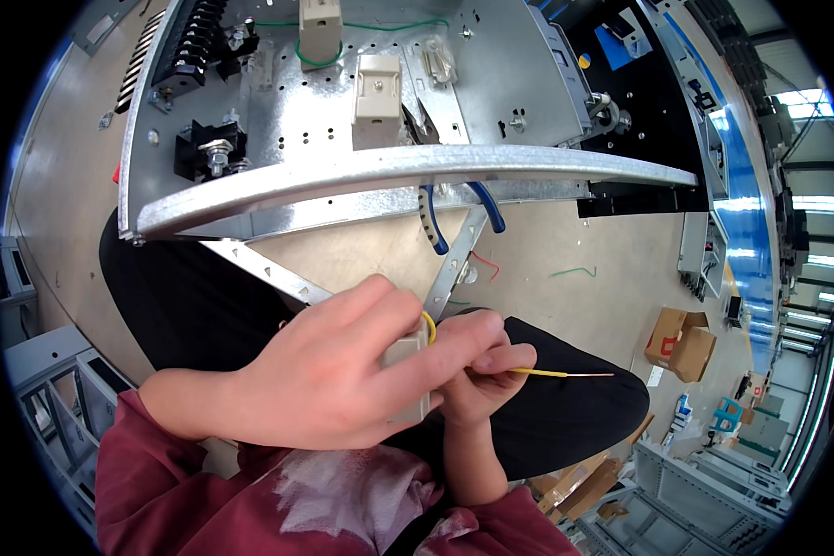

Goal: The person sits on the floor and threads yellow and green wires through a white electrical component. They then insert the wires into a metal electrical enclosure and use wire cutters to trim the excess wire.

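My left hand (329, 371) is wrapped round a small beige block (406, 349), mostly hidden by the fingers. It is held low, in front of my body. A yellow wire (539, 372) loops at the block's top and passes behind the fingers. Its stripped end points right, over my right thigh. Pinching that wire is my right hand (468, 397), close against the left; the left forefinger reaches across to it. Blue-handled pliers (431, 221) lean over the front rail of the metal cabinet, jaws inside, beside another beige block (377, 88).
The open metal cabinet's front rail (417, 165) crosses just beyond my hands. Inside are a third beige block (320, 32) with green wire and a black terminal strip (193, 42). Red (487, 265) and green wire scraps (576, 271) lie on the floor. A cardboard box (679, 343) stands right.
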Action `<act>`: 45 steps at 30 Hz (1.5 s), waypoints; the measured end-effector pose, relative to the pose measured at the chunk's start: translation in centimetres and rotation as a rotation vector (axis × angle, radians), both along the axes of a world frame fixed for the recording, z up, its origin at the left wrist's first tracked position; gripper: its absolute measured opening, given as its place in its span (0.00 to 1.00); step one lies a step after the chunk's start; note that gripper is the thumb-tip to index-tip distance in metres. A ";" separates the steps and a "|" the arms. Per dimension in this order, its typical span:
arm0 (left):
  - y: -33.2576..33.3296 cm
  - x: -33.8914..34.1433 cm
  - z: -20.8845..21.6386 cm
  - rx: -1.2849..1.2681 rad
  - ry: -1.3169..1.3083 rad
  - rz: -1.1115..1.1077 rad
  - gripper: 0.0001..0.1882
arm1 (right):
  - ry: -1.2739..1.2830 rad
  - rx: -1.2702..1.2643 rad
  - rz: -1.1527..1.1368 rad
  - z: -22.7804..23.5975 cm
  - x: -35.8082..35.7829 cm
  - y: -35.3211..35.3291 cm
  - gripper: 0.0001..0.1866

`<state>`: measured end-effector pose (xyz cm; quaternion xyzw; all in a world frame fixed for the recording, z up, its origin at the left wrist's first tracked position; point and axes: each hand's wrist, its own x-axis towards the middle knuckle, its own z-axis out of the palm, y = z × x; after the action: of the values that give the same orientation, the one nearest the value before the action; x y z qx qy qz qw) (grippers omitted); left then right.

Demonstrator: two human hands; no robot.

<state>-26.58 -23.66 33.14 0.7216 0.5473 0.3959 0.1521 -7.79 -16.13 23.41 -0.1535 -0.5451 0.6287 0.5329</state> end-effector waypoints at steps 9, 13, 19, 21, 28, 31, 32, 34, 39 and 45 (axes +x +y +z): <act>1.2 -0.7 -0.6 -0.182 0.088 0.091 0.52 | -0.203 -0.040 -0.070 -1.9 0.0 1.5 0.12; 1.0 -0.9 0.9 -0.251 0.124 0.114 0.53 | -0.339 -0.102 -0.155 -1.0 0.5 2.0 0.10; -1.9 -2.4 1.0 -0.247 0.292 0.293 0.35 | -0.650 0.123 -0.115 1.5 5.6 2.0 0.08; -2.3 -3.1 1.4 -0.263 0.319 0.260 0.30 | -0.702 0.455 -0.224 4.8 5.5 1.9 0.09; -2.3 -3.2 -1.2 -0.266 0.294 0.215 0.19 | -1.169 1.011 -0.003 8.2 2.0 5.2 0.27; -2.2 -3.8 -1.2 -0.253 0.220 0.195 0.15 | -1.107 1.040 0.074 6.1 2.1 5.7 0.28; -2.1 -4.0 -1.3 -0.243 0.196 0.187 0.15 | -1.096 1.029 0.062 5.9 2.1 5.7 0.27; -1.9 -4.3 -1.3 -0.232 0.194 0.175 0.14 | -1.072 0.989 0.046 5.6 2.5 5.3 0.26; -1.7 -3.3 -1.7 -0.217 0.223 0.187 0.17 | -1.011 0.890 0.026 5.3 2.2 5.1 0.19; -1.1 -2.5 -1.8 -0.218 0.293 0.158 0.19 | -0.984 0.840 -0.074 4.7 2.0 5.2 0.15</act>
<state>-29.13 -24.80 31.38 0.7055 0.6582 0.2358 0.1164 -5.80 -10.93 28.14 -0.2207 -0.9196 0.1993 0.2568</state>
